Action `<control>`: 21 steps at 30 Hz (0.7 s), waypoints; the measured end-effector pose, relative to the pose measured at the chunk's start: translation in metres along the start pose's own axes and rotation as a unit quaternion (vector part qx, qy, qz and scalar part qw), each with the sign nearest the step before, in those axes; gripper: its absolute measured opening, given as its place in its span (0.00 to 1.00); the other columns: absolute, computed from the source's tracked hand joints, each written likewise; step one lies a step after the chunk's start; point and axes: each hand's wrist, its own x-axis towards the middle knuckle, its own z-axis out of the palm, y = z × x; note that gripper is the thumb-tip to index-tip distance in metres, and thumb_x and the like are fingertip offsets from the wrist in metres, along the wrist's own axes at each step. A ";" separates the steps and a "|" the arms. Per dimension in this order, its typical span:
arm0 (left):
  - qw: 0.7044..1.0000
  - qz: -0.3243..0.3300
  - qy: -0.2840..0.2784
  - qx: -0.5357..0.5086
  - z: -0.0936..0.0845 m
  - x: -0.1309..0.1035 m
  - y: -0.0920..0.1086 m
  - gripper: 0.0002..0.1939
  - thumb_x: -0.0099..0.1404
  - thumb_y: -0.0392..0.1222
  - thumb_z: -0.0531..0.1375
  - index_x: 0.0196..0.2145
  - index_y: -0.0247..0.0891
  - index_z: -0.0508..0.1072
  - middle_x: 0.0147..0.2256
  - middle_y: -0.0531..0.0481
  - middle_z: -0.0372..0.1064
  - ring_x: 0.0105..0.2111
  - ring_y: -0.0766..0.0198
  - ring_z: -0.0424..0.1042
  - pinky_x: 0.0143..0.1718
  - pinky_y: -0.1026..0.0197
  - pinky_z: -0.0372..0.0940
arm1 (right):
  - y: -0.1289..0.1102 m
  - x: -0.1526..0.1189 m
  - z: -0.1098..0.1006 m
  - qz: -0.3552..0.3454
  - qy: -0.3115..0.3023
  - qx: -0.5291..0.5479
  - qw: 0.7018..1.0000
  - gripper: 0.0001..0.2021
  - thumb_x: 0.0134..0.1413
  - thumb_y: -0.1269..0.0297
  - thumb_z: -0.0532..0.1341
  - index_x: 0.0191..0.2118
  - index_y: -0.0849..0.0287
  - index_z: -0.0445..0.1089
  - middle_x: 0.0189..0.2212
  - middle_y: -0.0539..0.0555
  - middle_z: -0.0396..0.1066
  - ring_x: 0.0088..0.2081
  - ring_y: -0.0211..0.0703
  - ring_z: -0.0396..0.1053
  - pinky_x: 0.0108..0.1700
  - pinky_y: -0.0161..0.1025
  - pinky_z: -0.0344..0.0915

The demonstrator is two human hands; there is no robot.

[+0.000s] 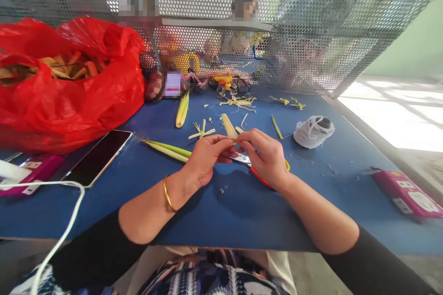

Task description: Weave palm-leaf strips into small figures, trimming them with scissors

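Left fingers (221, 145) and right fingers (247, 137) pinching a pale yellow leaf strip (229, 126), flat, blunt-ended

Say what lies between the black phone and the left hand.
In the head view, a long yellow-green leaf lies between the phone and left hand.

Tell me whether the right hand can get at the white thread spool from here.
Probably yes: nothing tall stands between the right hand and the spool. That hand seems to pinch a bit of leaf with the left hand, though, so may need freeing first.
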 end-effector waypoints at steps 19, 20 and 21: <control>0.969 0.196 0.035 0.144 -0.006 0.004 -0.009 0.07 0.52 0.42 0.65 0.23 0.38 0.73 0.22 0.52 0.72 0.26 0.64 0.72 0.28 0.64 0.66 | -0.008 0.004 0.006 0.205 0.044 0.134 0.969 0.03 0.51 0.67 0.62 0.28 0.57 0.70 0.23 0.47 0.73 0.26 0.37 0.70 0.32 0.36 0.66; 0.962 0.213 0.042 0.166 -0.007 0.005 -0.010 0.06 0.53 0.41 0.65 0.23 0.38 0.73 0.23 0.52 0.72 0.26 0.65 0.71 0.29 0.63 0.66 | -0.009 0.004 0.006 0.207 0.046 0.137 0.968 0.03 0.50 0.67 0.62 0.27 0.57 0.70 0.22 0.47 0.73 0.26 0.36 0.69 0.32 0.35 0.65; 0.956 0.226 0.048 0.181 -0.007 0.005 -0.010 0.05 0.53 0.40 0.64 0.24 0.38 0.74 0.23 0.52 0.72 0.26 0.65 0.71 0.29 0.63 0.66 | -0.009 0.004 0.006 0.209 0.049 0.137 0.967 0.03 0.49 0.67 0.62 0.27 0.57 0.69 0.21 0.47 0.72 0.25 0.35 0.69 0.31 0.35 0.65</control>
